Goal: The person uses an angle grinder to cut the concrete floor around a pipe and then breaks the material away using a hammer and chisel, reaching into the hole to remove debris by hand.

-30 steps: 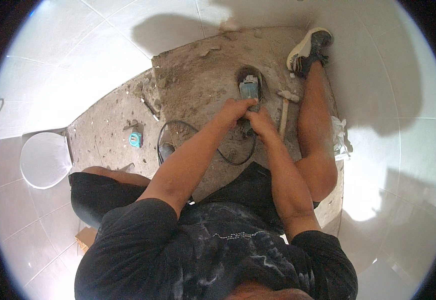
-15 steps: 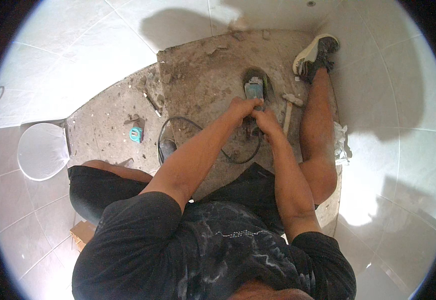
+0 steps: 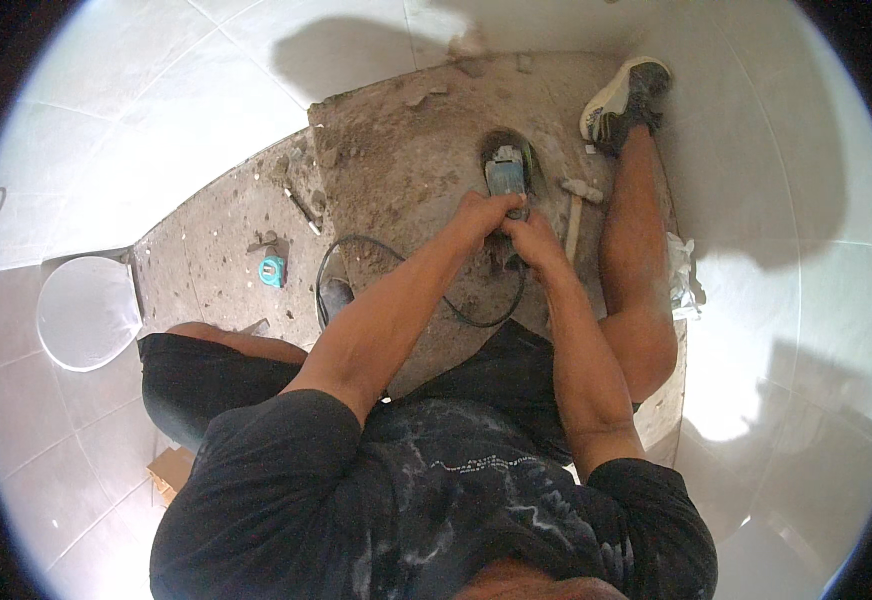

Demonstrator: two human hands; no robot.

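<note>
A blue, dust-covered angle grinder (image 3: 506,178) points away from me, its head over a round hole (image 3: 497,140) in the rough floor. My left hand (image 3: 483,214) wraps round its rear body from the left. Pressed in beside it, my right hand (image 3: 537,240) closes on the back end of the same grinder. Both hands touch each other, and they hide most of the grip. From behind them a black cord (image 3: 361,238) loops over the floor to the left.
To the right of the grinder lies a hammer (image 3: 577,215), close to my outstretched leg. A teal tape measure (image 3: 272,271) and a thin marker-like stick (image 3: 303,211) lie to the left. A white bucket (image 3: 88,312) stands by tiled walls; crumpled white plastic (image 3: 683,275) is at the right.
The whole view has shifted slightly. Both hands keep their hold on the grinder, which stays at the hole.
</note>
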